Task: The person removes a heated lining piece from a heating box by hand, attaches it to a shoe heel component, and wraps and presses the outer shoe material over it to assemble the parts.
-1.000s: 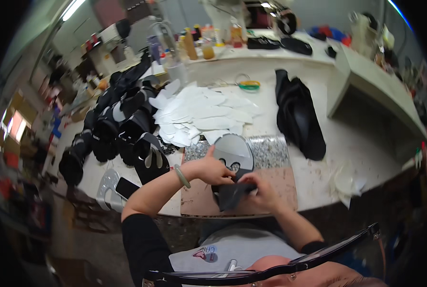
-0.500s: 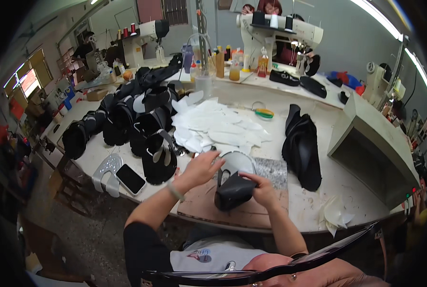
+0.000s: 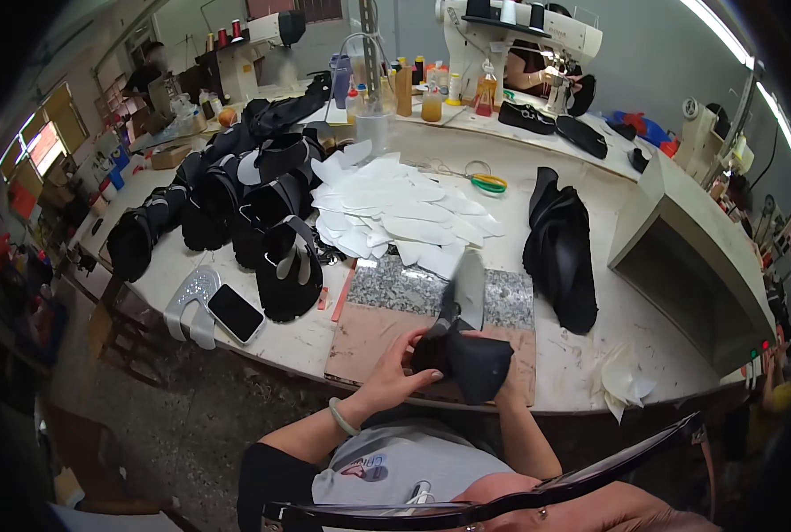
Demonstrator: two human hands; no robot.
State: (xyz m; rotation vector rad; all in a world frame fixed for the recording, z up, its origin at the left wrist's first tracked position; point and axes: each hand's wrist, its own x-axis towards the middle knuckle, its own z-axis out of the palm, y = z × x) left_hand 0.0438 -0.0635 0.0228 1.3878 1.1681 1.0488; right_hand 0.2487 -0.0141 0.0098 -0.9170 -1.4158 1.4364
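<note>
A black shoe upper [image 3: 479, 365] is held between my two hands over the near edge of the worktable. A pale grey-white flap [image 3: 470, 297] stands up from its far side, smeared by motion. My left hand [image 3: 395, 368] grips the upper's left side, thumb on the near face and fingers curled round the edge. On the opposite side my right hand [image 3: 512, 386] holds it, most of its fingers hidden behind the black material. Beneath the upper lie a pinkish-brown board [image 3: 369, 337] and a speckled grey stone slab [image 3: 395, 282].
White cut pieces [image 3: 395, 213] are heaped beyond the slab. Several black uppers [image 3: 280, 275] crowd the left, near a phone [image 3: 235, 313] and shiny grey pieces [image 3: 191, 301]. Green-and-yellow-handled scissors [image 3: 487, 183], stacked black pieces [image 3: 562, 257] and a grey metal hood [image 3: 697, 257] lie farther right.
The upper has come nearer to me and turned, its pale flap now upright. My left hand moved from beyond it onto its left side. The stone slab shows more.
</note>
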